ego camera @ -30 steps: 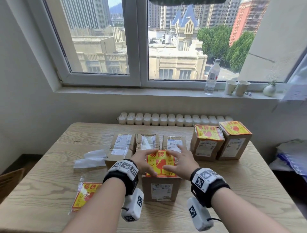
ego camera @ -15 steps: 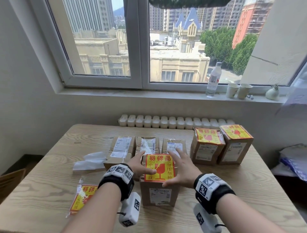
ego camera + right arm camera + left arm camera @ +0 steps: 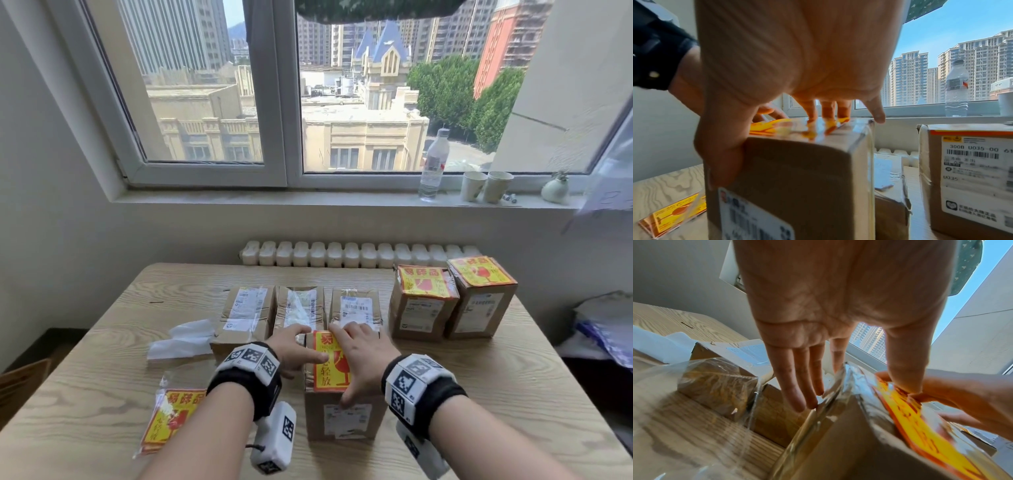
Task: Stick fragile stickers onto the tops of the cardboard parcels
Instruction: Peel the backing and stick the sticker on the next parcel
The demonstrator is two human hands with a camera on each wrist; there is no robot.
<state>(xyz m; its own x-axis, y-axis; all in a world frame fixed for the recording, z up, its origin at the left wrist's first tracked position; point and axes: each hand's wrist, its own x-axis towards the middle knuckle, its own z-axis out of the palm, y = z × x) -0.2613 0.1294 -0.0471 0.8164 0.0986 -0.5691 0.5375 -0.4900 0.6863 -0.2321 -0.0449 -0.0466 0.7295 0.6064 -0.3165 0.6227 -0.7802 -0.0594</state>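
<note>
Wooden table [image 3: 513,394] below sunlit window [image 3: 274,102] (radiator [image 3: 359,255] between).

3 unlabelled parcels [image 3: 301,308] crowd directly behind (touching), 2 stickered parcels [image 3: 452,301] right; bare table [image 3: 513,394] front-right

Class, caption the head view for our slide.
Both hands press a fragile sticker onto a cardboard parcel.

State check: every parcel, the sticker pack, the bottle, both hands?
Near parcel: upright, fragile sticker on top.
Left hand: open, thumb on the sticker.
Right hand: open, flat on the sticker.
Two right parcels: upright, stickered.
Three back parcels: lying flat, unstickered.
Sticker pack: flat on table, bagged.
Water bottle: upright, capped.
</note>
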